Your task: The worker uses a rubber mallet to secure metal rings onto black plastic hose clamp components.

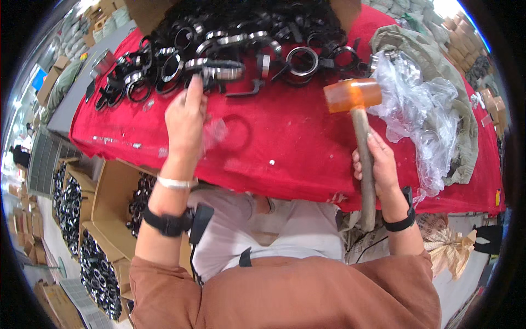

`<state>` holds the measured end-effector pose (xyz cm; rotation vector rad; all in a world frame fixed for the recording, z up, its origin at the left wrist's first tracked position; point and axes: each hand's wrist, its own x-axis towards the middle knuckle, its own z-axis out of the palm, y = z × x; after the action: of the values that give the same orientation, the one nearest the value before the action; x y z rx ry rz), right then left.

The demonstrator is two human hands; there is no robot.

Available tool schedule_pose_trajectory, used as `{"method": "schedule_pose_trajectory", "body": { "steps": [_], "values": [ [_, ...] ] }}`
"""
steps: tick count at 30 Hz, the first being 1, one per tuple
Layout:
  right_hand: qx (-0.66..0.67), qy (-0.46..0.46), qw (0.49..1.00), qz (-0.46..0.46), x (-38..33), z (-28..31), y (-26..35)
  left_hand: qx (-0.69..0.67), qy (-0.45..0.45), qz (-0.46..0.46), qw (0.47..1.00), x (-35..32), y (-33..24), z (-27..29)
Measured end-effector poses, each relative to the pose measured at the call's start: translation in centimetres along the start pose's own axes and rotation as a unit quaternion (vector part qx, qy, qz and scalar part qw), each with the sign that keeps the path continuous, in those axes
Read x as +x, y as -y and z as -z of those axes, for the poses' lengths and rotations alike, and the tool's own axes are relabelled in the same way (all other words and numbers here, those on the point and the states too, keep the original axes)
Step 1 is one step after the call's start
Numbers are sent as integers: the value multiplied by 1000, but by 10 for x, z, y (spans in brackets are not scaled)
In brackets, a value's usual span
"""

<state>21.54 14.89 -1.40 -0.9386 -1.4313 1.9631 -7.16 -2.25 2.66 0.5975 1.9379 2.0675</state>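
Observation:
My left hand point(186, 122) is raised over the far part of the red-covered table, one finger stretched up and the others curled in. Its fingertip meets the left edge of a silver metal ring with a black strap-like bracket point(224, 71), which it seems to pinch; slight blur hides the exact grip. On the right, my right hand point(378, 159) is wrapped round the wooden handle of a mallet point(353, 96). The mallet's orange, see-through head points away from me, above the cloth and near the crumpled clear plastic bag point(419, 107).
A large heap of black-and-silver ring parts point(246, 33) spills from a carton across the table's far side. Grey-green cloth point(466, 131) lies under the plastic bag. The red cloth point(290, 142) covers the table. Cartons full of similar parts point(98, 274) stand on the floor at left.

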Motion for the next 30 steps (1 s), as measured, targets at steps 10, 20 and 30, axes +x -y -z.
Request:
{"method": "schedule_pose_trajectory", "body": {
  "steps": [10,20,30],
  "values": [
    [-184,61,974,118,-34,-53,-12,-70,124,128,982,-111,81,66],
    [-317,97,902,278,-76,-108,-21,-29,101,159,982,-96,74,52],
    [-500,172,761,376,-77,-103,6,-37,91,175,980,-99,71,50]
  ]
}}
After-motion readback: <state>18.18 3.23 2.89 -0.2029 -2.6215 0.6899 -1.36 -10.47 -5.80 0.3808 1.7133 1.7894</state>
